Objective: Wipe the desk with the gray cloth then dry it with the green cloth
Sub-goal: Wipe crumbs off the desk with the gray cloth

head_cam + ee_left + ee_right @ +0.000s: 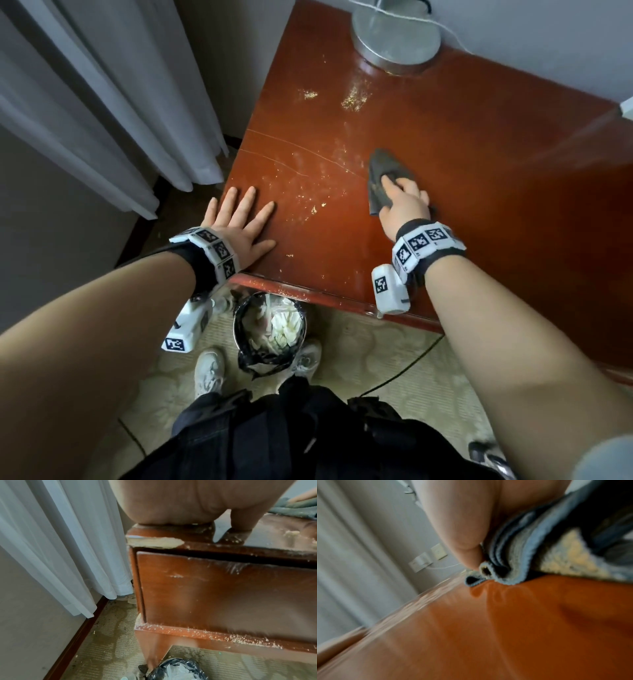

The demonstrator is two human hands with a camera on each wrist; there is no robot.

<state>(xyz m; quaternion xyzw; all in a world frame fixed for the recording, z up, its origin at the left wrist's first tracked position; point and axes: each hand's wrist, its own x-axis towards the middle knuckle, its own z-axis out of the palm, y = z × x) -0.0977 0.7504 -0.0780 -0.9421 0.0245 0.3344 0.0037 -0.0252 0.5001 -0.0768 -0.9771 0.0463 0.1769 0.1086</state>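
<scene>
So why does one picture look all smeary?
The right wrist view is smeared: the desk streaks and the gray cloth looks soft, likely from movement. The head view is sharp, with glare near the lamp base. The left wrist view blurs only near the left hand.

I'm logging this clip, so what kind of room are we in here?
Probably a hotel room or bedroom: a worn wooden desk with a metal lamp base stands beside long white curtains, on patterned carpet with a lined wastebasket below.
</scene>
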